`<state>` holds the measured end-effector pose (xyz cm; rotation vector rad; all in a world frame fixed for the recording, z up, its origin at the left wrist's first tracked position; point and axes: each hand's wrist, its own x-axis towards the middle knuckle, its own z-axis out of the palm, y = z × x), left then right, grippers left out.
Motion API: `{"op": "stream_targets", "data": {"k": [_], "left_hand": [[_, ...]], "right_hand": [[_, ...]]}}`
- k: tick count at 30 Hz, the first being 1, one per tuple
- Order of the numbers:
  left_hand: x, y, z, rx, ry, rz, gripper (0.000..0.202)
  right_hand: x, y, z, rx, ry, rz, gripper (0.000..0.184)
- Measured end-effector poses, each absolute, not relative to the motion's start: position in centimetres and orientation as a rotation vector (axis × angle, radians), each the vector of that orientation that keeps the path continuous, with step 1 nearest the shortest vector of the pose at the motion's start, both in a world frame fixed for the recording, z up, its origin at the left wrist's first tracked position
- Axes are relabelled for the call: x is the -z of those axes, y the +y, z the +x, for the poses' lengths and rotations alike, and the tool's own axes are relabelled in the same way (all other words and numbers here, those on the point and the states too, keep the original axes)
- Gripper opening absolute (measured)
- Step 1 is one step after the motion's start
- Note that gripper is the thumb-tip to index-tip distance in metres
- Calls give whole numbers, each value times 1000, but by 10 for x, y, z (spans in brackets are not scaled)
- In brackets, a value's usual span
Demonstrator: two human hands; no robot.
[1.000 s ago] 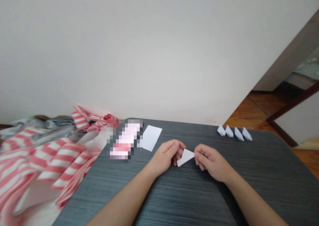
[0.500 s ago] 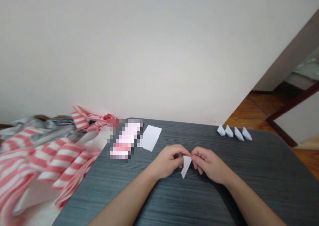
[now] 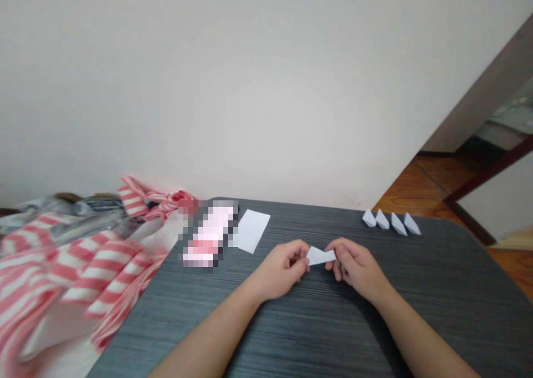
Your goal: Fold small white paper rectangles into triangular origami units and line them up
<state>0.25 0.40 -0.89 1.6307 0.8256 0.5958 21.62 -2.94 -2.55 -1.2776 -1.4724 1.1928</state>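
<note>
A small folded white paper piece [image 3: 320,255] is held level just above the dark wood-grain table [image 3: 291,333]. My left hand [image 3: 283,270] pinches its left end with curled fingers. My right hand [image 3: 358,267] pinches its right end, fingers closed too. Both forearms reach in from the bottom edge. A flat white paper slip [image 3: 252,230] lies on the table to the upper left of my hands. Several folded white paper triangles [image 3: 391,221] stand in a row at the table's far right.
A blurred pink and white object [image 3: 210,235] lies beside the paper slip. Red and white striped cloth [image 3: 83,272] is heaped off the table's left side. A pale wall rises behind the table; wooden floor [image 3: 420,186] shows at the right.
The folded piece hung point down from my fingertips half a second ago; now it lies level between both hands, which have risen slightly.
</note>
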Motion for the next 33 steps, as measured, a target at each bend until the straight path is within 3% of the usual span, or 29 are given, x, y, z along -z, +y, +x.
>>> {"op": "stream_targets", "data": {"k": [7,15,33], "left_hand": [[5,4,2,-649,852,1681,16],[8,3,4,-605,817,1637,12],[7,4,1,-646,815,1662,16]], "right_hand": [[24,-31,214,-1173,-1536,-1350,12],[15,-31,212,-1065,-1664,-1370,14],[11,-32,214,-1274,-1557,-1295,27]]}}
